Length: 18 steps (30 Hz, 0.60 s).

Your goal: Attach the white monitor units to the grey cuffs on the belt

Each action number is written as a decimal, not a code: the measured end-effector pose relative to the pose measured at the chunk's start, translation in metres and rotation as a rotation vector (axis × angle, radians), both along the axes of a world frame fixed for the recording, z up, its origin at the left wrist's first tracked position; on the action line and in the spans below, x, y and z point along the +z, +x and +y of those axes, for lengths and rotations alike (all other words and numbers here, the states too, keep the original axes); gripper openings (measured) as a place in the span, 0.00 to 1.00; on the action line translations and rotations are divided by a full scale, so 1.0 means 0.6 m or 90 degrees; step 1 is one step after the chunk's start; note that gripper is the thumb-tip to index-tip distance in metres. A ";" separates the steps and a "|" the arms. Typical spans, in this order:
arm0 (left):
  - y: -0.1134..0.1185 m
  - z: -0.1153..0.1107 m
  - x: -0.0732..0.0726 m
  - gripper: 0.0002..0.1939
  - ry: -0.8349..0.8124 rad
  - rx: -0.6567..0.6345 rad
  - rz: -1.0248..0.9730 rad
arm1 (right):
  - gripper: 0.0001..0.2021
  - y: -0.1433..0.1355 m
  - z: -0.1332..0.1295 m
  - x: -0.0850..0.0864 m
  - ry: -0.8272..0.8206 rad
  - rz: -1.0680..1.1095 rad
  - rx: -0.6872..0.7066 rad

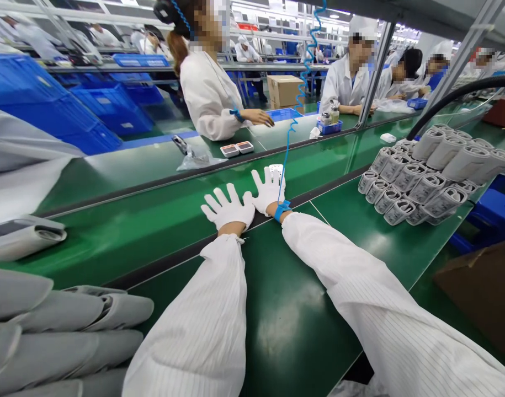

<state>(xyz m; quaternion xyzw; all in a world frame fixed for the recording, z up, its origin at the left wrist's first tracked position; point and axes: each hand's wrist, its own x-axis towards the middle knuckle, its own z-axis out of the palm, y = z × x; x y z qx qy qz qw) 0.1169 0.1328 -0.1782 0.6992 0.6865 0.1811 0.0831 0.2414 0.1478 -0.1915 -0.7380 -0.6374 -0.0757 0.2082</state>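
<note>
My left hand point(230, 209), in a white glove, is spread palm down over the green conveyor belt point(165, 220) and holds nothing. Beside it, my right hand point(269, 192) is gloved too, its fingers apart, the two thumbs close together or touching. A blue wrist strap point(282, 209) with a coiled cord circles my right wrist. Just beyond the right fingertips lies a small white item point(276, 167), partly covered by them; its kind cannot be made out. Whether the palms press on the belt is unclear.
Grey-white curved housings are stacked at the right point(405, 176) and the near left point(70, 342); another housing point(28, 237) lies on the belt at left. Across the belt sits a co-worker point(211, 94), near two small white-framed parts point(237, 149). A black hose point(451, 99) arches at right.
</note>
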 end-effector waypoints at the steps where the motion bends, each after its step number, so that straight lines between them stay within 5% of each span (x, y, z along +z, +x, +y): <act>1: 0.001 0.000 0.002 0.42 0.002 -0.001 -0.002 | 0.44 0.000 0.007 -0.001 0.008 -0.009 -0.002; 8: 0.014 0.001 0.015 0.39 0.022 0.000 -0.023 | 0.43 -0.002 0.053 0.000 0.001 0.017 -0.038; 18: 0.009 0.049 -0.005 0.41 0.130 -0.029 0.009 | 0.41 -0.010 0.087 0.038 -0.025 0.107 -0.095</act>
